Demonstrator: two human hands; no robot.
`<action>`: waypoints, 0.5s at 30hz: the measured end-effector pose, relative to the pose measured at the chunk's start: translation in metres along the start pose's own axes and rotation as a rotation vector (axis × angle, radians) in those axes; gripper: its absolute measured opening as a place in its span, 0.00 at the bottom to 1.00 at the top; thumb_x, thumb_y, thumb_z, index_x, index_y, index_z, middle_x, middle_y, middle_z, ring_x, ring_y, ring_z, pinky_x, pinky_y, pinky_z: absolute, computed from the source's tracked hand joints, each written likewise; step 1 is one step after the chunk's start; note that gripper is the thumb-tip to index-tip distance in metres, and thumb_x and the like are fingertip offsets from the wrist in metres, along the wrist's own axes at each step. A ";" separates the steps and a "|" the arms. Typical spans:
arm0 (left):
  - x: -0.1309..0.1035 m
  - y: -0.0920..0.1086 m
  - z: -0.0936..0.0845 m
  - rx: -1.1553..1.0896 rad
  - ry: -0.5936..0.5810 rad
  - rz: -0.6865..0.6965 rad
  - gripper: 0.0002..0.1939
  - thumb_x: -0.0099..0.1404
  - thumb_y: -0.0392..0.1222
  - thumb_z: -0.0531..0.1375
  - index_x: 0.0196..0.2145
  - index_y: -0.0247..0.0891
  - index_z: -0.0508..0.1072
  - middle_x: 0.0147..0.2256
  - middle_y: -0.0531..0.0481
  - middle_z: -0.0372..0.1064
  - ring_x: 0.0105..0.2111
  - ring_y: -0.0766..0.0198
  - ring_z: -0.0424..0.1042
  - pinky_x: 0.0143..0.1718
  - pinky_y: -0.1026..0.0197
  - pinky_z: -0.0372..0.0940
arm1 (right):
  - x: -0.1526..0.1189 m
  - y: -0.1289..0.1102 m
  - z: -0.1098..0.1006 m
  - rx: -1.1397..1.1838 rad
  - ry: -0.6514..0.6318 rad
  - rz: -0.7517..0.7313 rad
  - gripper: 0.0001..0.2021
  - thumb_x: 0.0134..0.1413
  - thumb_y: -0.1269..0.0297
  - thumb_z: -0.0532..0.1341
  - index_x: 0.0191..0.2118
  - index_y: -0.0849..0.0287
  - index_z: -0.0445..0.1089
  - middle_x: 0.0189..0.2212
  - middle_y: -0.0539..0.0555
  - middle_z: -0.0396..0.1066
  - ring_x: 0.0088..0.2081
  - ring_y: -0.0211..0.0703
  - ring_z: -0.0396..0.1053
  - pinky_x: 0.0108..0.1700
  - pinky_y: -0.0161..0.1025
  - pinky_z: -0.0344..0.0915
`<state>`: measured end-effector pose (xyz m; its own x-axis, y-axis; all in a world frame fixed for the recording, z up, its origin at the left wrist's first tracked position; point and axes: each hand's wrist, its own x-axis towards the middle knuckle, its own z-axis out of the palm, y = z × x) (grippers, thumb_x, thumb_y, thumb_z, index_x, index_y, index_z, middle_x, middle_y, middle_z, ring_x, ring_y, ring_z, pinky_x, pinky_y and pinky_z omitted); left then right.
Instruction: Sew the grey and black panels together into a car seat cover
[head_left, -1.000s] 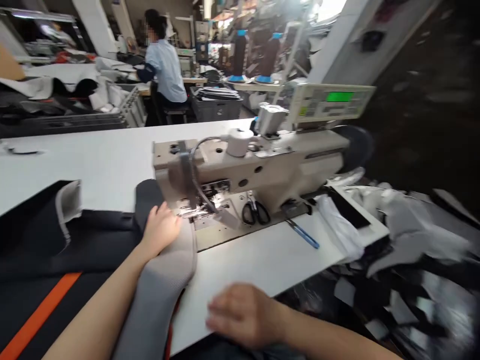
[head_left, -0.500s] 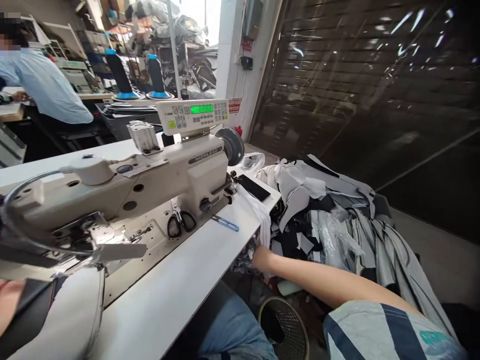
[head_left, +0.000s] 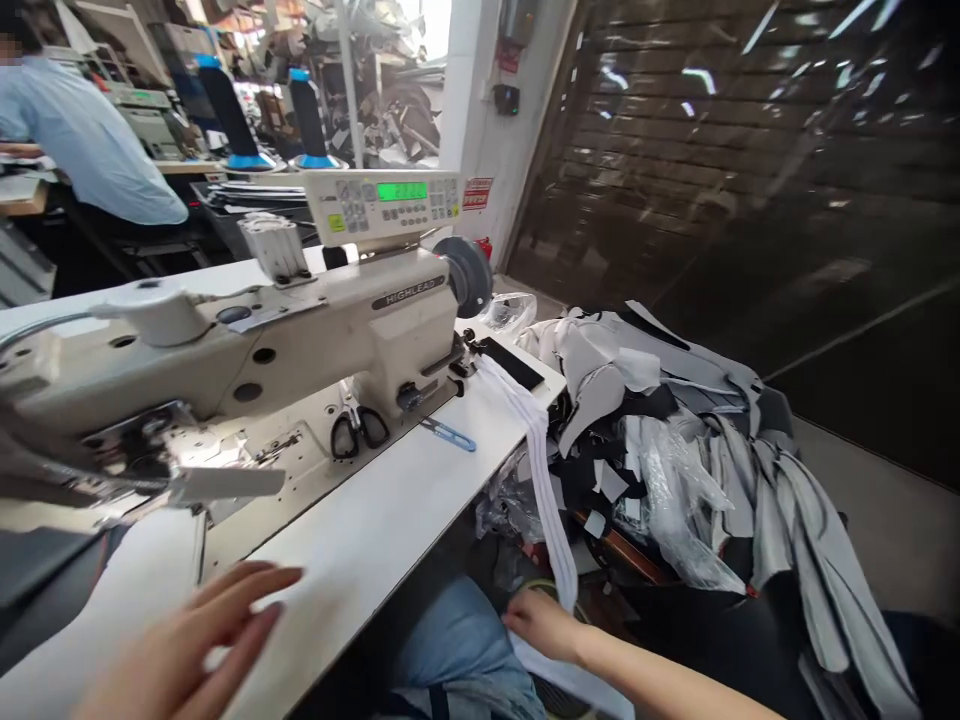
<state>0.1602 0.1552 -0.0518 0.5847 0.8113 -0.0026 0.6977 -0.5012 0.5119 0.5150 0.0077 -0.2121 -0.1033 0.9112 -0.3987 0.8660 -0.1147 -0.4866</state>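
My left hand (head_left: 191,645) is over the near left part of the white table, its fingers apart and nothing seen between them. Beside it, a white and dark sewn piece (head_left: 146,575) lies under the head of the sewing machine (head_left: 337,325). Below the table's edge, my right hand (head_left: 544,622) is closed on a long white strip (head_left: 551,520). That strip hangs over the table edge from beside the handwheel, and its lower end trails past my hand. Black-handled scissors (head_left: 360,425) and a blue thread snipper (head_left: 448,434) rest near the machine's base.
A heap of grey and white fabric pieces (head_left: 600,380) with clear plastic (head_left: 667,500) lies right of the table (head_left: 360,530). A dark phone-like slab (head_left: 510,362) sits at the table corner. A bin (head_left: 559,705) stands by my knee. A person in light blue (head_left: 97,140) works at back left.
My right hand has come down and nearer, drawing the white strip out longer over the table edge. My left hand has come into fuller view over the table, off the sewn piece.
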 end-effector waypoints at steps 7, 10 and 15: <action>0.001 0.054 0.037 -0.744 -0.686 -0.194 0.26 0.54 0.43 0.64 0.51 0.40 0.67 0.27 0.54 0.69 0.26 0.66 0.68 0.26 0.68 0.64 | 0.033 -0.148 -0.068 0.548 -0.157 -0.536 0.17 0.57 0.66 0.54 0.51 0.57 0.71 0.40 0.52 0.75 0.34 0.38 0.71 0.34 0.31 0.67; -0.002 0.042 0.027 -0.987 -0.936 -0.299 0.21 0.49 0.55 0.67 0.31 0.36 0.70 0.21 0.54 0.65 0.21 0.67 0.67 0.21 0.68 0.61 | 0.025 -0.155 -0.105 0.678 0.012 -0.588 0.14 0.57 0.63 0.54 0.45 0.56 0.74 0.34 0.53 0.75 0.34 0.39 0.72 0.37 0.34 0.68; -0.012 0.021 -0.019 -0.731 -0.579 -0.190 0.19 0.56 0.56 0.63 0.32 0.36 0.72 0.33 0.47 0.72 0.32 0.61 0.73 0.32 0.62 0.68 | 0.024 -0.098 -0.123 0.674 0.367 -0.288 0.11 0.56 0.59 0.55 0.29 0.56 0.72 0.26 0.53 0.72 0.30 0.44 0.71 0.32 0.36 0.68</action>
<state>0.1603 0.1401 -0.0249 0.7393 0.4862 -0.4659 0.4852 0.0951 0.8692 0.4878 0.0896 -0.0788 -0.0092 0.9993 0.0359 0.3379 0.0369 -0.9405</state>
